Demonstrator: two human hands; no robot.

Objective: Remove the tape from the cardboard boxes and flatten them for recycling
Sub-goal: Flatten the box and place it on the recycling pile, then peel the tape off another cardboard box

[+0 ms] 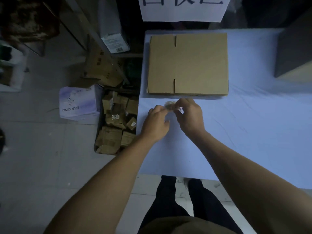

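I am standing at the tabletop (253,124) with both hands held together just in front of me, working a clear wad of tape (170,105) between them. My left hand (156,123) is curling its fingers round the near side of the wad, and my right hand (190,115) is pinching the far side, so both are clamped on the tape. The flattened cardboard box (188,65) is lying flat on the tabletop just beyond my hands, apart from them, with its flap slots showing at the near and far edges. I am seeing no tape left on its upper face, though I cannot tell about the underside.

By my reckoning I am balling up the stripped tape before throwing it away. The main risk is the sticky film clinging to my fingers, so that it is stretching or trailing rather than letting go when I am trying to drop it. It could also catch the blue cover of the tabletop and drag it into creases, or stick to the box and end up recycled with the cardboard. Down on the floor to my left, a crate of small cardboard boxes (116,122) is sitting beside a white printed carton (79,103), and a loose wad could fall among them and be lost
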